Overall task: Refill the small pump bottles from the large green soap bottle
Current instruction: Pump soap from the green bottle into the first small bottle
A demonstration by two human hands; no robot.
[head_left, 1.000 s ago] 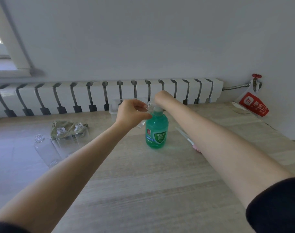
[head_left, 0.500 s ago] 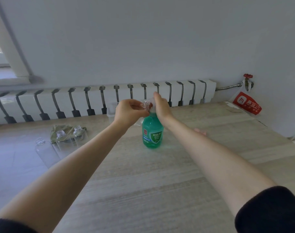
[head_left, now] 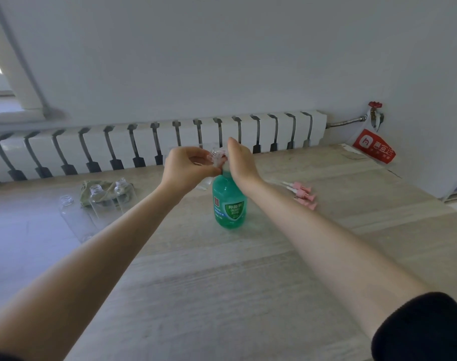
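Pinching a small clear bottle [head_left: 217,155] in the left hand [head_left: 187,165], beside the right hand [head_left: 241,162]. Covering the top of the green soap bottle [head_left: 229,204], standing just beneath both hands; right fingers hidden, grip unclear.

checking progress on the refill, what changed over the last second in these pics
The right hand drew back from behind the green bottle and settled on its pump top. The left hand kept holding a small clear bottle at the spout; the green bottle and the empty bottles stayed put.
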